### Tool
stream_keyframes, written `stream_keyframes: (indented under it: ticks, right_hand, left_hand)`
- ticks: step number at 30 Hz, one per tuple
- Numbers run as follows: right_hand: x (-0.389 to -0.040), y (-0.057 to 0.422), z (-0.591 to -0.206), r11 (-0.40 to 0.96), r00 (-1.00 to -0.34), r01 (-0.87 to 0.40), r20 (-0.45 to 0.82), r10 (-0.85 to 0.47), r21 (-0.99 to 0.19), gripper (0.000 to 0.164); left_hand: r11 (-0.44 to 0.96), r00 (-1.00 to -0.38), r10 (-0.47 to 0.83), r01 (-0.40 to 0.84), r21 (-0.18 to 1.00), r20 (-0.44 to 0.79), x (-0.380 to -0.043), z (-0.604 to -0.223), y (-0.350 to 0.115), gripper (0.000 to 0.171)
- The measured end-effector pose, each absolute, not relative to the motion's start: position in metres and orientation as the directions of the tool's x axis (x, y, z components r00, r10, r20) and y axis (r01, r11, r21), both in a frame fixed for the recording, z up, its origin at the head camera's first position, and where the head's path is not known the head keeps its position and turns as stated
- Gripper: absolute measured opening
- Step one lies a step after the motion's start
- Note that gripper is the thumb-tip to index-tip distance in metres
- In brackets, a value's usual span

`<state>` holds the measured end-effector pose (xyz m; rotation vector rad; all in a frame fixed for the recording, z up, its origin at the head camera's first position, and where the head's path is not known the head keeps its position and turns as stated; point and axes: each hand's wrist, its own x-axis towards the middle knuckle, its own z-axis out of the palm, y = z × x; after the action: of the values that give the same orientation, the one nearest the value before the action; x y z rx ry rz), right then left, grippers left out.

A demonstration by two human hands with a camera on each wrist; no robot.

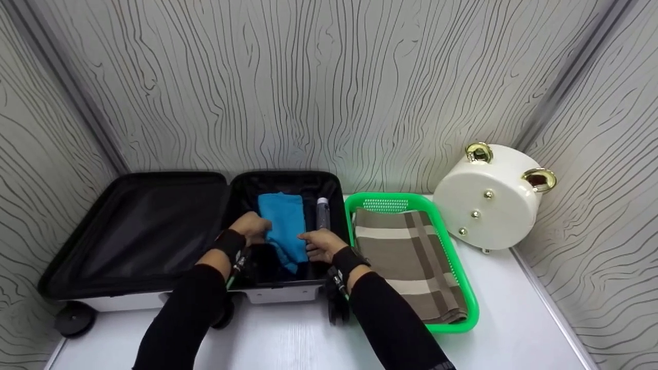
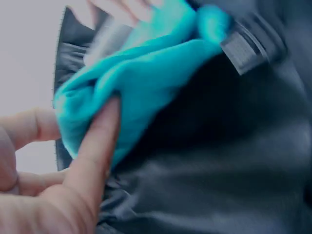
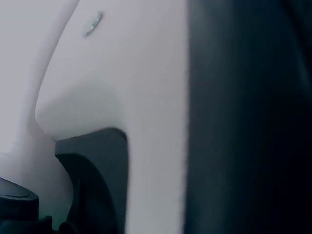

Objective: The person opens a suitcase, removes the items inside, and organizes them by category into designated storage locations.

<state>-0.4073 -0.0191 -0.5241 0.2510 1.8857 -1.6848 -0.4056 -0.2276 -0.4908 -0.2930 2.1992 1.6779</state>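
Note:
A blue cloth (image 1: 284, 218), perhaps a garment, lies inside the right half of an open suitcase (image 1: 336, 192), its lower end bunched and hanging down. My left hand (image 1: 252, 227) pinches its left edge; the left wrist view shows thumb and finger on either side of the blurred fabric (image 2: 141, 78). On the opposite edge, my right hand (image 1: 324, 245) pinches the cloth between thumb and forefinger. Just right of the cloth lies a clear bottle (image 1: 323, 215) with a white cap. The right wrist view catches only the suitcase's white shell (image 3: 156, 122), with no hand showing.
The suitcase's other half, with its black lining (image 1: 149, 231), lies open at left. A green basket (image 1: 470, 308) holding a folded brown checked cloth (image 1: 393, 252) stands at right. Behind it sits a white round case (image 1: 483, 205) with gold ears. Patterned walls (image 1: 288, 92) enclose the table.

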Motion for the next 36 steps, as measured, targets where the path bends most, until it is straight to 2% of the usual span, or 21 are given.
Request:
stream_keyframes:
  ticks: [4,8,10,13,16,22,27,31,36]
  right_hand:
    - [-0.412,-0.020,-0.527,0.054,-0.777,0.568,-0.557,-0.292,-0.821,0.075]
    - [-0.414,-0.022,-0.529,-0.165,-0.709,0.688,-0.604,-0.365,-0.707,0.079]
    - [-0.415,-0.024,-0.529,-0.267,-0.683,0.727,-0.623,-0.382,-0.633,0.072]
    - [-0.415,-0.024,-0.527,-0.411,-0.666,0.743,-0.645,-0.376,-0.528,0.052]
    - [-0.417,-0.020,-0.524,-0.471,-0.673,0.730,-0.640,-0.371,-0.495,0.038]
    - [-0.423,-0.002,-0.506,-0.401,-0.746,0.665,-0.580,-0.328,-0.630,0.037]
    - [-0.427,0.012,-0.480,-0.318,-0.792,0.609,-0.538,-0.289,-0.726,0.040]
    - [-0.427,0.024,-0.460,-0.222,-0.835,0.544,-0.493,-0.245,-0.809,0.050]
    - [-0.424,0.045,-0.436,-0.118,-0.865,0.480,-0.446,-0.229,-0.869,0.060]
  left_hand:
    - [0.020,-0.920,0.059,-0.387,0.922,-0.387,-0.407,-0.474,-0.226,0.025]
    - [-0.189,-0.918,0.118,-0.396,0.898,-0.380,-0.408,-0.463,-0.224,0.002]
    - [-0.244,-0.918,0.130,-0.396,0.885,-0.375,-0.408,-0.461,-0.224,0.006]
    - [-0.262,-0.922,0.117,-0.387,0.884,-0.369,-0.406,-0.460,-0.226,0.007]
    - [-0.255,-0.924,0.114,-0.383,0.888,-0.366,-0.403,-0.459,-0.230,0.005]
    - [-0.220,-0.926,0.140,-0.375,0.900,-0.351,-0.396,-0.455,-0.236,0.008]
    - [-0.170,-0.925,0.162,-0.369,0.914,-0.344,-0.393,-0.448,-0.235,0.020]
    - [-0.129,-0.927,0.178,-0.354,0.926,-0.329,-0.388,-0.439,-0.227,0.026]
    - [-0.125,-0.932,0.210,-0.324,0.938,-0.294,-0.384,-0.428,-0.213,0.020]
